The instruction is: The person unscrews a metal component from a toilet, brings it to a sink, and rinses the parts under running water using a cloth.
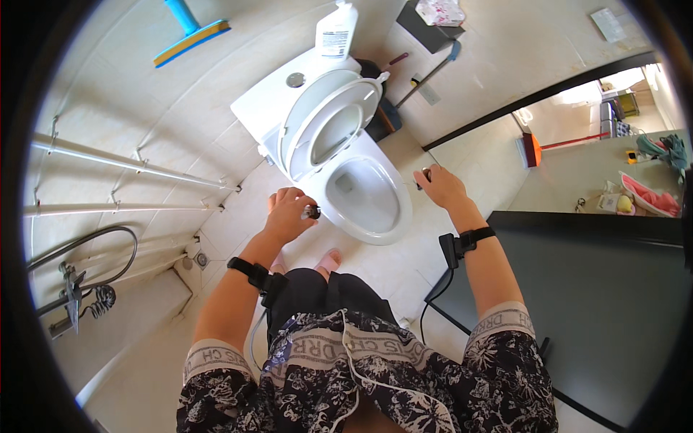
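An open white toilet (364,195) stands in front of me, its lid and seat raised. To the left of the bowl's rim is my left hand (290,214), its fingers curled. A small black and shiny piece (312,211) shows at these fingers, too small to name. My right hand (439,187) is closed at the right of the bowl, above the floor. Another small dark piece (426,175) shows between its thumb and fingers, mostly hidden. Neither hand touches the toilet as far as I can see. Black straps with small devices (452,250) circle both wrists.
A white bottle (336,32) stands on the toilet tank (261,94). Behind the toilet are a dark bin (386,115) and a long-handled brush (433,72). White pipes (130,164) run along the left wall. A dark grey door panel (577,289) is at my right.
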{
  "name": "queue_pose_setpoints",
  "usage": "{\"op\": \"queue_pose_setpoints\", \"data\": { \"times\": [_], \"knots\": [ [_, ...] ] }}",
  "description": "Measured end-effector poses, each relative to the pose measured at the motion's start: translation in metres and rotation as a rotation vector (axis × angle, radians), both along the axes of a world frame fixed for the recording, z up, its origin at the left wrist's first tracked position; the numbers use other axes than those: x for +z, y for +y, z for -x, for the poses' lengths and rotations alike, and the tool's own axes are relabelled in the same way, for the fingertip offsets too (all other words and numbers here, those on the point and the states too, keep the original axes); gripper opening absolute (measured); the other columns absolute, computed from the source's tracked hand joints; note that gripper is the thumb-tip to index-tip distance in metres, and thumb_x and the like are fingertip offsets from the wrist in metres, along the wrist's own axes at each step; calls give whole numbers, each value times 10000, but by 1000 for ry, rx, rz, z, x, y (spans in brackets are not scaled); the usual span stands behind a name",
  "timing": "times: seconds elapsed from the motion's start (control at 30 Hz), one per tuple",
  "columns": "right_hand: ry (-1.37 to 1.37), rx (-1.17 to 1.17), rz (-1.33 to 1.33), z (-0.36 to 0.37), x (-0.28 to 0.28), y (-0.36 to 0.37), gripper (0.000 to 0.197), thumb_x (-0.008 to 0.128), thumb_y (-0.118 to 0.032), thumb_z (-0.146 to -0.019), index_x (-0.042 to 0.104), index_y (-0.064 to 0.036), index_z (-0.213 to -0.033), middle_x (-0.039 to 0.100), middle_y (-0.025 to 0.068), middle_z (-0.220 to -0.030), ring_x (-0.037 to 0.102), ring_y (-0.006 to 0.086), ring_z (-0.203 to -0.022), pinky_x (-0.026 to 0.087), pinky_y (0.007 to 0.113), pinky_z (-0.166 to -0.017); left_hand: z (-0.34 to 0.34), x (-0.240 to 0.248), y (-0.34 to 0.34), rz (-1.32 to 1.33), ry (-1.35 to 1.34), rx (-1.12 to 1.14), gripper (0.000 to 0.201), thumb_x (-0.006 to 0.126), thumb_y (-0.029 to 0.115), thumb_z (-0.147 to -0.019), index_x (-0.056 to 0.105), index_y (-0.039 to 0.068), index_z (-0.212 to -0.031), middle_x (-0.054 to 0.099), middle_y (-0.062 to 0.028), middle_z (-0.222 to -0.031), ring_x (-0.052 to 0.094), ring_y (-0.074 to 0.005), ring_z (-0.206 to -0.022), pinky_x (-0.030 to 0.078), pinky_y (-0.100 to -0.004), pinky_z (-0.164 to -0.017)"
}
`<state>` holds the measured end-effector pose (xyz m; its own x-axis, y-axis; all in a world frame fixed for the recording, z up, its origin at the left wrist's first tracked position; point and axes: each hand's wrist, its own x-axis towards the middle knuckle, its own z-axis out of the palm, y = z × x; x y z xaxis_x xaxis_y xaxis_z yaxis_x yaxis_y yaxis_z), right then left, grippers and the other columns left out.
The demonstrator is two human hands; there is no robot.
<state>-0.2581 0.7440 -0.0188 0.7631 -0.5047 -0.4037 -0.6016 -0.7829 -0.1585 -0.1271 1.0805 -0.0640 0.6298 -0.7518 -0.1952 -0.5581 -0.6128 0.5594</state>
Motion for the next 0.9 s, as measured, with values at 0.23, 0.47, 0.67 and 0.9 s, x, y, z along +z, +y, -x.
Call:
{"op": "queue_pose_setpoints", "data": {
  "times": [0.23, 0.47, 0.67, 0.9],
  "knots": [
    [-16, -109, -161, -19, -38, 14, 625, 395, -547, -868, 549, 19, -1085, 605, 228, -1064, 569, 369, -1002, 430, 416, -874, 7, 29, 26, 81, -5, 149, 392, 783, 248, -599, 672, 202, -972, 526, -56, -1082, 408, -277, -1120, 256, -405, -968],
    [-130, -128, -338, -63, -7, 38, 602, 375, -527, -882, 595, 10, -1039, 617, 201, -1047, 566, 363, -980, 423, 403, -856, -7, 41, 74, 137, -2, 289, 404, 781, 228, -608, 665, 202, -993, 525, -39, -1070, 412, -258, -1109, 267, -398, -948],
    [-384, -101, -685, -122, 45, 83, 455, 416, -445, -922, 602, -35, -983, 584, 63, -870, 512, 159, -785, 387, 280, -691, -21, 50, 116, 225, 27, 433, 396, 782, 216, -607, 670, 191, -986, 524, -46, -1064, 404, -270, -1095, 273, -397, -959],
    [-713, 124, -736, -254, 46, 147, 435, 580, -353, -864, 531, 37, -1052, 571, 59, -875, 519, 144, -792, 429, 268, -712, -32, 58, 165, 275, -27, 533, 401, 773, 169, -617, 654, 162, -999, 521, -57, -1050, 427, -261, -1055, 316, -379, -937]
  ]
}}
